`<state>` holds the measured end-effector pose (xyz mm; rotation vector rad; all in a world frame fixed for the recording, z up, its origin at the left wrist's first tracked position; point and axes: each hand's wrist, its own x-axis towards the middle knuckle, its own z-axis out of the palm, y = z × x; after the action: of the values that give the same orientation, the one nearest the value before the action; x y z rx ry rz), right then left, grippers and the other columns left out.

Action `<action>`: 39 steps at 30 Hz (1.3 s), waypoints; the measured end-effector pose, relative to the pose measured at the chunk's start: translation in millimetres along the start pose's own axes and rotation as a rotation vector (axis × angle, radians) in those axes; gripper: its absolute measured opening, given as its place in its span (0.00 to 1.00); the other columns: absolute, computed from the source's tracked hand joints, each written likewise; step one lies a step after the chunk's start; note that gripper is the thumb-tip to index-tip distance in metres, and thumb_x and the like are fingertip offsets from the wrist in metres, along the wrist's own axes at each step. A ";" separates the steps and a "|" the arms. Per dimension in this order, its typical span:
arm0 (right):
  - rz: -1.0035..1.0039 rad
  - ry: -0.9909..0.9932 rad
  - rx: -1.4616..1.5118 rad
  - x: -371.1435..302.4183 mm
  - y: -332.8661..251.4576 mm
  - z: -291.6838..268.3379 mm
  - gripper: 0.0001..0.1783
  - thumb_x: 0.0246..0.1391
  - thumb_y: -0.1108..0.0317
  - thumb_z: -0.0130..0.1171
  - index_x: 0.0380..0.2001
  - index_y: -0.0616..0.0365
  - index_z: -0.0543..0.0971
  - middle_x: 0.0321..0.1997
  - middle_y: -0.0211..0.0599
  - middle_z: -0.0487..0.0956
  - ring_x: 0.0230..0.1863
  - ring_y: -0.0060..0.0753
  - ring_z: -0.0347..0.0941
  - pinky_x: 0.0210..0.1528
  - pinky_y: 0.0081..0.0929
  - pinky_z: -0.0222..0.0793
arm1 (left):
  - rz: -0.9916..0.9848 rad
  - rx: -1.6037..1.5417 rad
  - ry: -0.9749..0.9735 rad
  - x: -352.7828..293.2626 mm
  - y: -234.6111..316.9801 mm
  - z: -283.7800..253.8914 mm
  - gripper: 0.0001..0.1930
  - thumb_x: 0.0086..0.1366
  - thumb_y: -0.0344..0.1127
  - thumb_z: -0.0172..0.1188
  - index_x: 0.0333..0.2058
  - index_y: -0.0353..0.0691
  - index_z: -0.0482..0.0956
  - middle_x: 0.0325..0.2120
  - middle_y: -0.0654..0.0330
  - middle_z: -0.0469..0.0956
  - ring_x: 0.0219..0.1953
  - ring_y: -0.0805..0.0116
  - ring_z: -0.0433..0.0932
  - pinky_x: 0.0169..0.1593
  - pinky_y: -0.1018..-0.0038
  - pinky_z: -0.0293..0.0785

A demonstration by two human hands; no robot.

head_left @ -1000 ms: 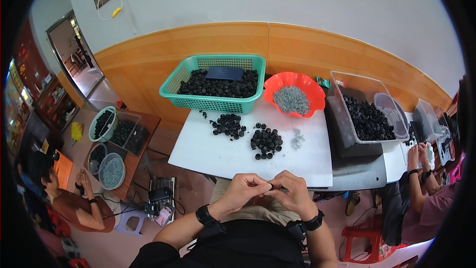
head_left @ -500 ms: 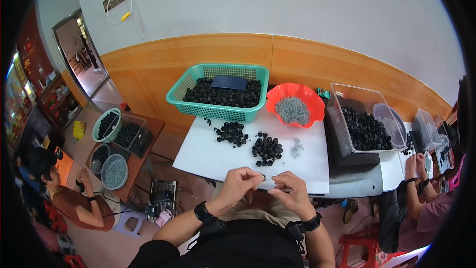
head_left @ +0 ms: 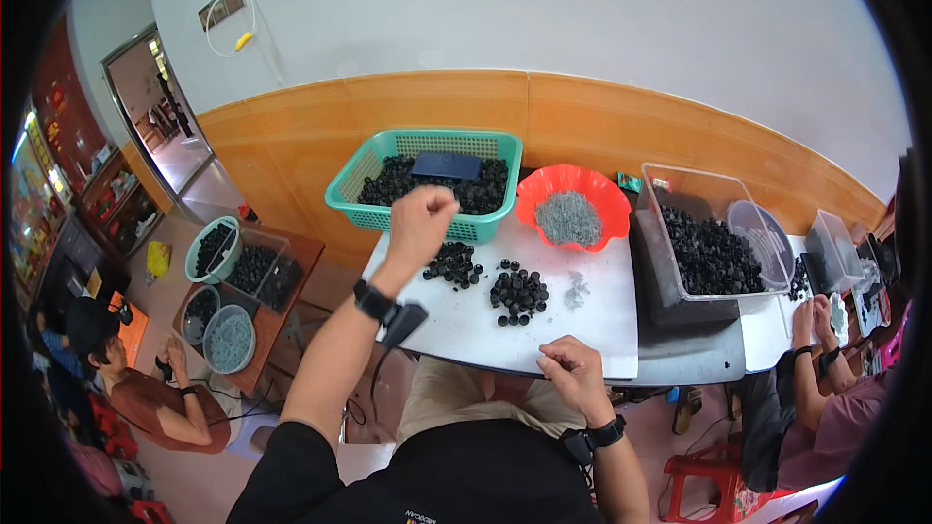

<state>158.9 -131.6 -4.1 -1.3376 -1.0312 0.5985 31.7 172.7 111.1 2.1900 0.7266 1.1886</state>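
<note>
My left hand (head_left: 420,225) is raised at the front rim of the green plastic basket (head_left: 478,229), its fingers closed; whatever they hold is hidden. Small black round caps fill the basket, and a dark blue flat block (head_left: 447,167) lies on them. My right hand (head_left: 575,371) hovers at the near edge of the white board (head_left: 607,335) with thumb and fingers pinched together; I cannot make out anything in them. On the board sit two heaps of black parts, a left heap (head_left: 450,266) partly behind my left wrist and a nearer heap (head_left: 518,293).
Small translucent grey pieces (head_left: 569,218) fill a red scalloped bowl (head_left: 619,225), and a few more (head_left: 577,291) lie on the board. To the right stands a clear bin (head_left: 714,298) of black parts. Co-workers sit at either side; a side table (head_left: 309,250) holds tubs.
My left hand has left my right hand and swung up and forward to the basket. My right hand has stayed near the board's edge, its fingers drawn closer together.
</note>
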 end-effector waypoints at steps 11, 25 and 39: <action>-0.009 0.001 0.008 10.0 -2.6 -3.0 0.06 0.57 0.78 0.65 0.38 0.68 0.83 0.35 0.37 0.81 0.26 0.20 0.76 0.28 0.17 0.69 | 0.120 -0.041 -0.105 -54.5 4.8 33.1 0.08 0.57 0.25 0.69 0.37 0.31 0.84 0.39 0.52 0.84 0.36 0.64 0.84 0.40 0.72 0.80; -0.003 -0.018 -0.046 6.1 0.1 -0.6 0.07 0.59 0.78 0.64 0.40 0.69 0.83 0.37 0.36 0.79 0.29 0.19 0.74 0.30 0.16 0.71 | 0.201 0.077 -0.326 -145.0 8.3 47.1 0.11 0.57 0.33 0.70 0.38 0.38 0.85 0.39 0.54 0.85 0.43 0.53 0.82 0.46 0.64 0.79; 0.042 0.040 0.028 6.1 -3.1 4.2 0.06 0.60 0.77 0.63 0.39 0.68 0.84 0.36 0.34 0.79 0.29 0.17 0.74 0.30 0.17 0.68 | 0.049 -0.119 -0.298 -146.4 15.0 47.1 0.08 0.59 0.29 0.66 0.38 0.36 0.85 0.37 0.55 0.84 0.34 0.60 0.84 0.38 0.70 0.81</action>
<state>157.5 -124.9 0.2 -1.3438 -0.9612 0.6129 7.2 53.6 15.6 2.2288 0.4681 0.8763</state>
